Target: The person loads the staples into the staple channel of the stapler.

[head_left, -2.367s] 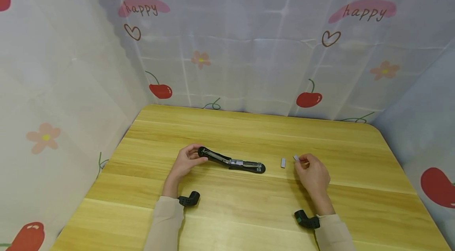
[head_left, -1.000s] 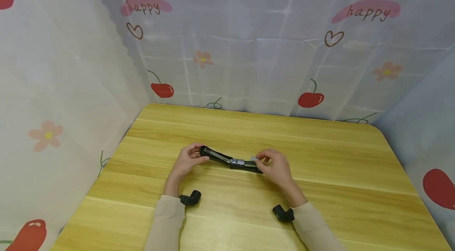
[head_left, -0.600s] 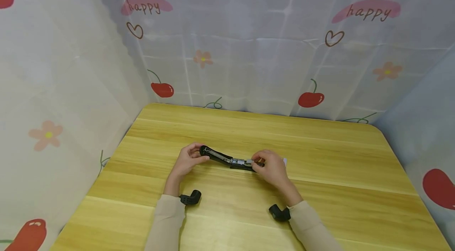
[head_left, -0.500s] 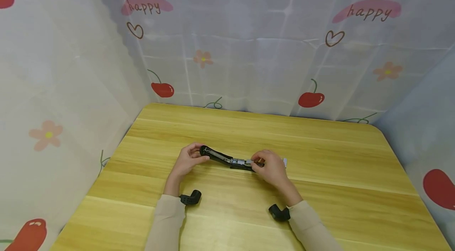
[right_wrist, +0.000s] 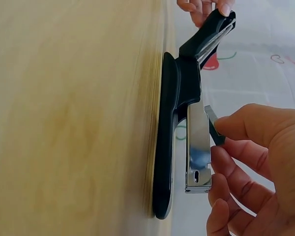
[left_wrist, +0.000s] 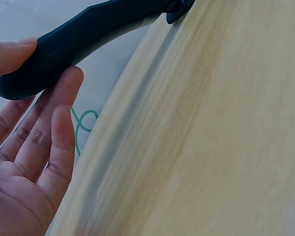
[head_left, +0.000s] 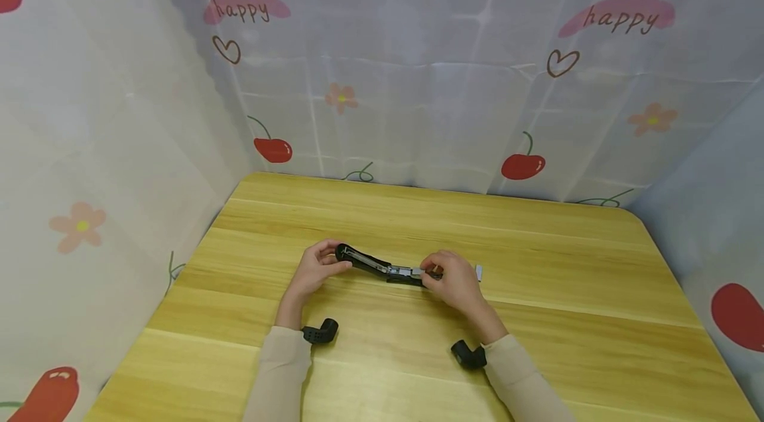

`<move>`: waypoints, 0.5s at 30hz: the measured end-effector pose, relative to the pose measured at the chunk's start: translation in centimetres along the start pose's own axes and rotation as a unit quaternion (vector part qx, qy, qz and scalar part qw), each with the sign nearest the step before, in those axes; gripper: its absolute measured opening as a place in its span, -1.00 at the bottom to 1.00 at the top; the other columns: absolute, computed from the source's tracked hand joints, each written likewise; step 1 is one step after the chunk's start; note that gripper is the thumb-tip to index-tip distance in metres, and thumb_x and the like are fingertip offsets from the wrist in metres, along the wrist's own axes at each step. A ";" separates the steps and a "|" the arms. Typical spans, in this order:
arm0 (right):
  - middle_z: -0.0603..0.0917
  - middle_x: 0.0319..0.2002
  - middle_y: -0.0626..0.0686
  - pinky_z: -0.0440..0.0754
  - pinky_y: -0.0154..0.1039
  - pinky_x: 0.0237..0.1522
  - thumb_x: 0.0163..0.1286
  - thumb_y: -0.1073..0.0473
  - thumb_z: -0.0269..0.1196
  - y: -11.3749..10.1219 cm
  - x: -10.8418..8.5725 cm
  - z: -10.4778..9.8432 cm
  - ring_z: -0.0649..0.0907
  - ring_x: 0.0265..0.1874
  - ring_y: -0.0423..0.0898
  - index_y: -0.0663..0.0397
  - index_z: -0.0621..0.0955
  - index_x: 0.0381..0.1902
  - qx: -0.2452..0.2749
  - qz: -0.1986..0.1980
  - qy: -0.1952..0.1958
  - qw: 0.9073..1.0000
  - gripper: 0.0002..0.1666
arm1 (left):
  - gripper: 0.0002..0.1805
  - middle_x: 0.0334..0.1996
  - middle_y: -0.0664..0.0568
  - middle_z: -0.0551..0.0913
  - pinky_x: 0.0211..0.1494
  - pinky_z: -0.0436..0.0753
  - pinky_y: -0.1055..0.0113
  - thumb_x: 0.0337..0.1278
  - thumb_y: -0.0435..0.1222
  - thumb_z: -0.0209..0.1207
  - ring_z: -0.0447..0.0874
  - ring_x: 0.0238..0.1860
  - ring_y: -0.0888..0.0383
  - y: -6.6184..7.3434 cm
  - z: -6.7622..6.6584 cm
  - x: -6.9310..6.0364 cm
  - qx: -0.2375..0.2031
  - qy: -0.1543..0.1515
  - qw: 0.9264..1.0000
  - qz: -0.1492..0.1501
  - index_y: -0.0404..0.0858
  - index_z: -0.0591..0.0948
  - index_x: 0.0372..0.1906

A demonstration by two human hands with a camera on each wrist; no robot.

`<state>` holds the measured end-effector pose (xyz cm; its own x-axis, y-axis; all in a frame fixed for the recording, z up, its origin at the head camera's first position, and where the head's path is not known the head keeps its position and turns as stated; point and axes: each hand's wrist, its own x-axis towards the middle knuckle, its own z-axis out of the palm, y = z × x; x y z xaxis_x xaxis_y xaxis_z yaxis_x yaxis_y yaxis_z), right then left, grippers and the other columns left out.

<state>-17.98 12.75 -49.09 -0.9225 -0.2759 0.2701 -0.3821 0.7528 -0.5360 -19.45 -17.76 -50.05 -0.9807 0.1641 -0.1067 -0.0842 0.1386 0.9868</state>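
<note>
A black stapler (head_left: 364, 261) lies opened wide on the table, its top arm raised toward the left. My left hand (head_left: 313, 271) grips the end of that arm between thumb and fingers; the left wrist view shows the thumb on top of the black arm (left_wrist: 69, 46). Over the stapler's metal magazine, my right hand (head_left: 453, 281) pinches a small grey staple strip (head_left: 417, 272). In the right wrist view the strip (right_wrist: 214, 126) is tilted beside the magazine (right_wrist: 198, 142), between thumb and forefinger; whether they touch I cannot tell.
A second staple strip (head_left: 479, 273) lies on the wooden table (head_left: 561, 256), just right of my right hand. Curtains printed with cherries (head_left: 412, 103) stand behind the table and at both sides. A black wrist camera sits on each wrist.
My right hand has moved left from the table's right part to the stapler, carrying the strip over the magazine. The left hand has kept its hold on the raised arm.
</note>
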 end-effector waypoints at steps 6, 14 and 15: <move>0.64 -0.39 -0.13 0.49 -0.24 -0.38 0.18 0.17 0.40 -0.1 0.3 -0.1 0.51 -0.44 -0.21 -0.11 0.72 -0.34 -0.019 0.001 -0.025 1.000 -0.92 | -0.46 0.11 -0.21 0.53 -0.08 0.61 0.22 0.12 -0.45 0.30 0.59 -0.19 0.22 2.3 0.2 -1.1 0.005 -0.005 1.000 0.000 -0.44 0.46 0.23; 0.63 -0.37 -0.14 0.48 -0.26 -0.41 0.17 0.16 0.41 -0.2 0.6 -0.1 0.50 -0.45 -0.22 -0.12 0.72 -0.36 -0.038 -0.002 -0.038 0.999 -0.93 | -0.47 0.03 -0.12 0.57 -0.08 0.62 0.22 0.11 -0.46 0.31 0.61 -0.20 0.22 2.9 0.3 -1.5 -0.001 -0.007 1.000 0.002 -0.44 0.47 0.21; 0.63 -0.37 -0.14 0.48 -0.26 -0.41 0.17 0.15 0.41 -0.3 0.6 -0.1 0.50 -0.45 -0.22 -0.12 0.72 -0.36 -0.037 0.000 -0.039 0.999 -0.93 | -0.47 0.04 -0.14 0.57 -0.07 0.62 0.21 0.11 -0.45 0.31 0.61 -0.20 0.22 2.9 0.3 -1.5 -0.002 -0.007 1.000 0.002 -0.44 0.47 0.21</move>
<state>-18.43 12.43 -48.74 -0.9247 -0.3198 0.2063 -0.3804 0.7938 -0.4746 -18.13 -17.28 -47.03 -0.9784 0.1783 -0.1049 -0.0814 0.1344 0.9876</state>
